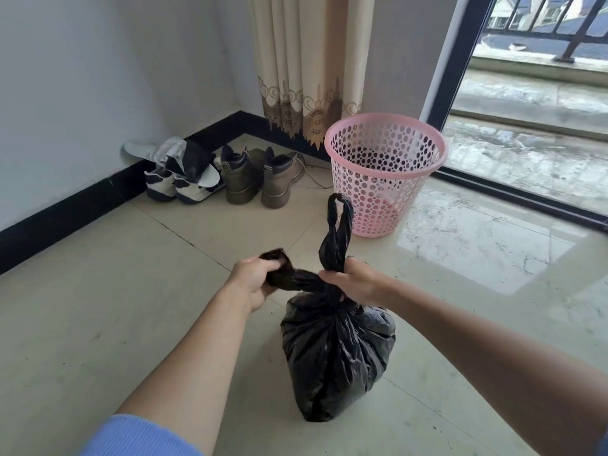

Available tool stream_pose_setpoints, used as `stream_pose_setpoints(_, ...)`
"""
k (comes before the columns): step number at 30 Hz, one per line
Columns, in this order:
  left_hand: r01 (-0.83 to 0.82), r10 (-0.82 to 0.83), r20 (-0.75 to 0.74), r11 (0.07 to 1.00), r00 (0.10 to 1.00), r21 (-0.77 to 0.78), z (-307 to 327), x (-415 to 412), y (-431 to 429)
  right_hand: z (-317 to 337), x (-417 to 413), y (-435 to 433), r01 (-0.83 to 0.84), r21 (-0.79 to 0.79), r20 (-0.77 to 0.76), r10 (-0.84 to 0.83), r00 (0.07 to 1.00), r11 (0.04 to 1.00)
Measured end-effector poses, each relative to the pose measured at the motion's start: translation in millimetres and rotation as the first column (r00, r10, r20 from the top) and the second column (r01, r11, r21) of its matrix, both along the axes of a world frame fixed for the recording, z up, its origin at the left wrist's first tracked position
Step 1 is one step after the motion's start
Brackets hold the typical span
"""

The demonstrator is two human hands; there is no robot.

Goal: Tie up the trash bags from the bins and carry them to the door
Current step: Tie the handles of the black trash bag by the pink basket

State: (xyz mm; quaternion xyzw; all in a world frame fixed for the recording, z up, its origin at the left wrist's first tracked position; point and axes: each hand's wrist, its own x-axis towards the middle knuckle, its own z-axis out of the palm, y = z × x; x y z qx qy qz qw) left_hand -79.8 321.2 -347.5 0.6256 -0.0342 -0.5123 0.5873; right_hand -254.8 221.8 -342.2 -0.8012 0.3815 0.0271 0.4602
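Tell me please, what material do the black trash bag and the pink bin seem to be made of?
The black trash bag looks like thin plastic film: glossy, with fine crinkles and twisted ends. The pink bin looks like rigid moulded plastic: a smooth, faintly shiny rim and walls pierced by regular round holes.

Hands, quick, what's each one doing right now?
Left hand: closed on one twisted handle of the black plastic trash bag.
Right hand: closed on the bag's other handle, which stands up in a loop.
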Motion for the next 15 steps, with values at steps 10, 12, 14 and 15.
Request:
stream_pose_setpoints(10,0.113,-0.123,-0.034,0.971,0.992,-0.211,0,-16,2,9,-27,-32,0.285,0.66,-0.007,-0.374,0.928,0.695)
stream_pose_setpoints(12,0.356,-0.345,0.112,0.93,0.932,-0.098,-6,-29,4,9,-31,-34,0.274,0.747,0.003,-0.416,0.909,0.605)
stream_pose_setpoints(14,0.521,-0.512,0.242,0.853,0.824,0.031,-10,-44,2,9,-31,-36,0.234,0.792,0.029,-0.417,0.908,0.565)
stream_pose_setpoints(15,0.557,-0.555,0.317,0.825,0.769,0.094,-12,-49,0,8,-30,-35,0.21,0.803,0.042,-0.404,0.914,0.558)
